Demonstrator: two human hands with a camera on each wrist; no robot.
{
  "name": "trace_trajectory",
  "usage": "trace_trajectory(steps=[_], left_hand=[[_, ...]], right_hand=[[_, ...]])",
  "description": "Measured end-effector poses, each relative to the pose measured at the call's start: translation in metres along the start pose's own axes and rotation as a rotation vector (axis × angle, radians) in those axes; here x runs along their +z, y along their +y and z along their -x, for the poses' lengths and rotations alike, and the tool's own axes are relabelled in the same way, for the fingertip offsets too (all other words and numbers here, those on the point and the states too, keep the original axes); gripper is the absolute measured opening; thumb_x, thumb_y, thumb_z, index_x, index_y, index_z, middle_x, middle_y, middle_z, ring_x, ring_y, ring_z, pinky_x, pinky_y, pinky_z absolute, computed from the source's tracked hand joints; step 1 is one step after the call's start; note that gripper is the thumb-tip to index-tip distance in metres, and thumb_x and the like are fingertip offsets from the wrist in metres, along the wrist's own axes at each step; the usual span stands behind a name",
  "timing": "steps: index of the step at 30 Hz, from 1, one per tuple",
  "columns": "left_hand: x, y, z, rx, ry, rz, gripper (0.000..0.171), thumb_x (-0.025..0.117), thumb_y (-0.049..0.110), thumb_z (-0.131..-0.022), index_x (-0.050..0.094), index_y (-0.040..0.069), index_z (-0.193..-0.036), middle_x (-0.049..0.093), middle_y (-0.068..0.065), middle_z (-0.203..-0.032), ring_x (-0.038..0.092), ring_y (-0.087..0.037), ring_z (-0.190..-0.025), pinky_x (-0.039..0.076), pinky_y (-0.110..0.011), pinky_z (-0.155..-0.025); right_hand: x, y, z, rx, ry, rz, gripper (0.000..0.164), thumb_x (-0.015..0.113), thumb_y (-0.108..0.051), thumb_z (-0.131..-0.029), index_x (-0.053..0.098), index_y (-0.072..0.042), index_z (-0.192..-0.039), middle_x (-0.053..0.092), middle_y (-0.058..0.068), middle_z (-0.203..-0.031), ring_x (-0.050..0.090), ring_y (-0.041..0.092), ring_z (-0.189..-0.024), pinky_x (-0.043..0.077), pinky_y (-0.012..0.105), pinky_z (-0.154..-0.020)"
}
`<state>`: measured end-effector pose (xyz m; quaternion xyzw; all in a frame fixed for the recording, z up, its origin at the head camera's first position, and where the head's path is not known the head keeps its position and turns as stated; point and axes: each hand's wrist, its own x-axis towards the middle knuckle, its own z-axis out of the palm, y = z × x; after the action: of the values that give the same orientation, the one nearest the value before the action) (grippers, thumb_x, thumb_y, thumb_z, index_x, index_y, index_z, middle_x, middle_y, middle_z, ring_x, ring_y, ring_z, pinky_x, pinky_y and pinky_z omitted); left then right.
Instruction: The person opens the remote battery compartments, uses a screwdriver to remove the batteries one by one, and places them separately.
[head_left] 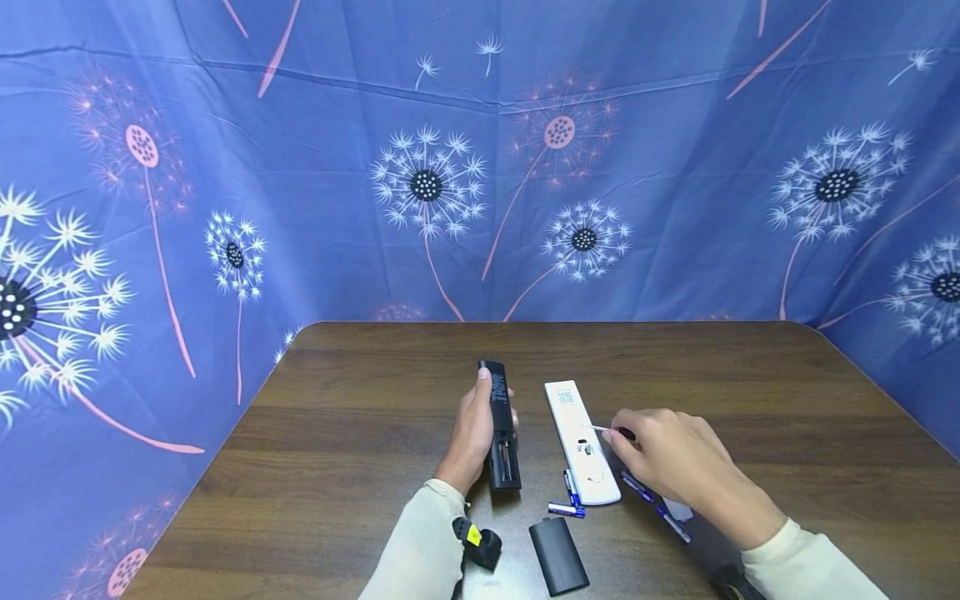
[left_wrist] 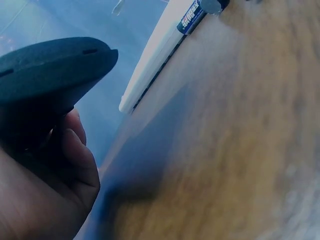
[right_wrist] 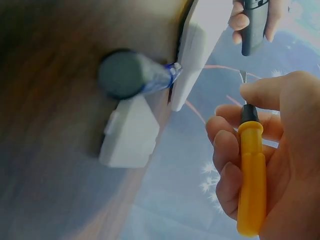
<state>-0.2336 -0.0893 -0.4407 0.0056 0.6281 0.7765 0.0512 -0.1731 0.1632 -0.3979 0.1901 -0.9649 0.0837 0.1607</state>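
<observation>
My left hand [head_left: 468,433] grips a black remote control [head_left: 498,400], its back turned up and its battery compartment uncovered at the near end. In the left wrist view the remote's dark end hides part of the fingers. My right hand [head_left: 675,458] holds a screwdriver [right_wrist: 251,185] with a yellow handle, its thin metal shaft pointing left above a white remote control [head_left: 567,417]. That white remote lies back up on the table, with an opening in its lower half. I cannot tell whether the screwdriver's tip touches it.
Blue-and-white batteries [head_left: 566,510] lie by the white remote's near end, others [head_left: 673,523] to its right. A black battery cover [head_left: 558,557] is nearer me. A white cover [right_wrist: 131,135] rests below my right hand. Patterned blue cloth [head_left: 480,167] hangs behind the wooden table [head_left: 337,417].
</observation>
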Motion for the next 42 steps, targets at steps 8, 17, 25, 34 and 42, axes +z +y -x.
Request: trace_trajectory(steps=[8,17,25,34,42], left_hand=[[-0.001,0.0,0.0,-0.004,-0.006,-0.02,0.077,0.028,0.062,-0.104,0.056,-0.007,-0.123,0.059,-0.008,-0.074,0.058,-0.016,-0.061,0.05,-0.031,-0.055],[-0.001,0.0,0.001,-0.007,-0.009,-0.033,0.077,0.03,0.063,-0.104,0.055,-0.006,-0.126,0.06,-0.009,-0.077,0.059,-0.017,-0.066,0.051,-0.032,-0.059],[-0.001,0.002,0.002,-0.013,-0.019,-0.039,0.076,0.029,0.063,-0.104,0.055,-0.005,-0.126,0.061,-0.009,-0.077,0.059,-0.016,-0.065,0.051,-0.031,-0.059],[-0.001,0.0,0.002,-0.001,-0.017,-0.042,0.076,0.029,0.063,-0.104,0.055,-0.005,-0.126,0.061,-0.009,-0.074,0.059,-0.018,-0.063,0.052,-0.032,-0.058],[-0.001,-0.002,0.001,0.007,-0.008,-0.042,0.076,0.028,0.06,-0.105,0.055,-0.008,-0.126,0.062,-0.008,-0.071,0.059,-0.017,-0.061,0.053,-0.033,-0.058]], right_hand=[[-0.007,0.016,0.003,0.054,-0.015,-0.022,0.015,0.066,-0.032,-0.097,0.074,-0.02,-0.097,0.065,-0.012,-0.074,0.043,0.004,-0.052,0.033,0.03,-0.043],[-0.007,0.026,0.008,0.095,-0.039,-0.032,0.02,0.062,-0.035,-0.1,0.074,-0.019,-0.1,0.059,-0.013,-0.068,0.039,0.005,-0.048,0.031,0.03,-0.042],[-0.009,0.039,0.012,0.132,-0.056,0.0,0.018,0.065,-0.035,-0.097,0.074,-0.019,-0.099,0.067,-0.006,-0.074,0.054,0.012,-0.057,0.039,0.037,-0.045],[-0.01,0.051,0.017,0.173,-0.062,0.022,0.017,0.065,-0.035,-0.096,0.074,-0.02,-0.097,0.071,0.003,-0.08,0.066,0.024,-0.065,0.042,0.045,-0.046],[-0.013,0.064,0.021,0.212,-0.09,0.016,0.02,0.064,-0.034,-0.097,0.073,-0.017,-0.098,0.071,0.009,-0.079,0.066,0.032,-0.065,0.04,0.047,-0.044]])
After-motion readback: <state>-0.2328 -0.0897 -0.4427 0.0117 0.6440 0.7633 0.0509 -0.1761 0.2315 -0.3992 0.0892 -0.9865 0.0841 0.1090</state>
